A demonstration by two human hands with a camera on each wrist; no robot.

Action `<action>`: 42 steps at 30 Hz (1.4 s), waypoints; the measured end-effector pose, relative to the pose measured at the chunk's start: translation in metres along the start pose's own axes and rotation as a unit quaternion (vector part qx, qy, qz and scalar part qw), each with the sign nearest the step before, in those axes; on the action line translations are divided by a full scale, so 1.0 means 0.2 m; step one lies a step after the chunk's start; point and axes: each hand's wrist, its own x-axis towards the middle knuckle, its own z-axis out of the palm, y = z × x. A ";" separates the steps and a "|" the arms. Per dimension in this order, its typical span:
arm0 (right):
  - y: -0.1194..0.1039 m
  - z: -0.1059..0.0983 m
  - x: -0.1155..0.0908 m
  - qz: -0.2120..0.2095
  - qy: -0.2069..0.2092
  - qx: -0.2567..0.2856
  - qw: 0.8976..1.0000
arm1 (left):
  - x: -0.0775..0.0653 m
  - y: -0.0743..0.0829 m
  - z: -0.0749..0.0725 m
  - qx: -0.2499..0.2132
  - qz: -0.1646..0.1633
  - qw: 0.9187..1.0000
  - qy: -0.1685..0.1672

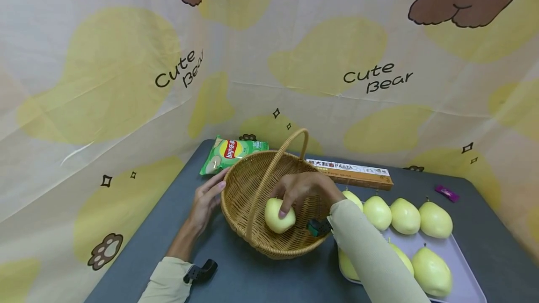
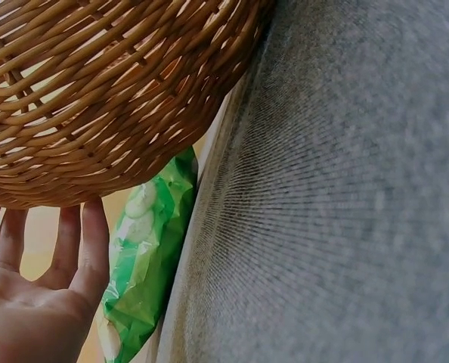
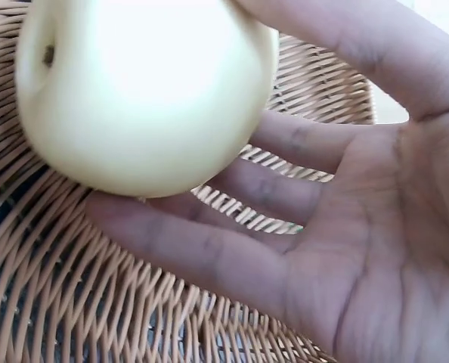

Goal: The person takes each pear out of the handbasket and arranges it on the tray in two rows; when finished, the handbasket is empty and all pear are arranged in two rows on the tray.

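A pale yellow-green pear (image 1: 278, 219) is in my right hand (image 1: 301, 193), low inside the wicker basket (image 1: 240, 191). In the right wrist view, the thumb and fingers lie around that pear (image 3: 149, 98), with the woven wall behind. The basket is tilted with its mouth toward me, and its arched handle (image 1: 269, 172) stands up. My left hand (image 1: 206, 202) touches the basket's left rim. Seen from the left wrist, the fairly straight fingers of this hand (image 2: 43, 302) reach to the basket's woven side (image 2: 119, 106); their tips are partly hidden.
Right of the basket, a pale lilac tray (image 1: 461, 265) holds several pears (image 1: 435, 219), partly covered by my right sleeve. A green chip bag (image 1: 231, 151) and a pasta box (image 1: 358, 174) lie behind the basket. A small purple packet (image 1: 447, 193) is at the far right.
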 end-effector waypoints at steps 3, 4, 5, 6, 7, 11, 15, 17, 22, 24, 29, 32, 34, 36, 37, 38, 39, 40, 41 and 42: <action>-0.01 0.00 -0.03 -0.001 0.040 -0.001 0.999 | 0.00 0.00 0.00 0.000 -0.001 1.000 0.003; -0.02 0.00 -0.04 0.001 0.055 -0.004 0.998 | 0.00 0.00 0.00 0.000 -0.001 1.000 0.004; -0.03 -0.01 -0.05 0.000 0.067 -0.007 0.998 | 0.00 0.00 0.00 0.001 -0.002 1.000 0.005; -0.03 -0.01 -0.06 -0.002 0.077 -0.010 0.997 | 0.00 0.00 0.00 0.001 -0.002 1.000 0.005; -0.04 -0.01 -0.08 -0.005 0.086 -0.016 0.996 | 0.00 0.00 0.00 0.002 -0.002 1.000 0.006; -0.05 -0.03 -0.13 -0.023 0.116 -0.043 0.992 | 0.00 -0.01 0.00 0.003 -0.006 1.000 0.011; -0.06 -0.05 -0.18 -0.030 0.138 -0.063 0.988 | 0.00 -0.01 0.00 0.001 -0.010 1.000 0.016; -0.05 -0.05 -0.21 -0.033 0.147 -0.067 0.986 | 0.00 -0.01 0.01 0.000 -0.011 1.000 0.017; -0.03 -0.04 -0.27 -0.057 0.176 -0.080 0.980 | 0.00 -0.01 0.00 -0.007 -0.011 1.000 0.015; -0.03 -0.03 -0.30 -0.068 0.191 -0.079 0.976 | 0.00 -0.02 0.00 -0.011 -0.010 1.000 0.014; -0.01 0.00 -0.38 -0.087 0.223 -0.061 0.969 | 0.01 -0.02 0.00 -0.017 -0.010 1.000 0.015; 0.01 0.02 -0.42 -0.100 0.241 -0.050 0.964 | 0.01 -0.02 -0.01 -0.015 -0.010 1.000 0.015; 0.03 0.03 -0.45 -0.111 0.252 -0.037 0.961 | 0.01 -0.02 -0.01 -0.014 -0.011 1.000 0.015; 0.05 0.04 -0.48 -0.126 0.260 -0.019 0.957 | 0.01 -0.02 -0.01 -0.011 -0.014 1.000 0.018; 0.06 0.05 -0.49 -0.135 0.263 -0.009 0.955 | 0.01 -0.02 -0.01 -0.010 -0.016 1.000 0.019; 0.07 0.06 -0.50 -0.143 0.266 0.000 0.953 | 0.01 -0.02 -0.01 -0.010 -0.017 1.000 0.020; 0.08 0.07 -0.52 -0.150 0.270 0.007 0.951 | 0.01 -0.02 -0.01 -0.009 -0.018 1.000 0.021; 0.09 0.07 -0.54 -0.157 0.275 0.014 0.948 | 0.01 -0.02 -0.02 -0.008 -0.020 1.000 0.022; 0.10 0.08 -0.55 -0.164 0.277 0.022 0.946 | 0.01 -0.03 -0.02 -0.008 -0.020 0.999 0.023; 0.11 0.09 -0.57 -0.170 0.280 0.028 0.944 | 0.01 -0.03 -0.02 -0.008 -0.021 0.999 0.023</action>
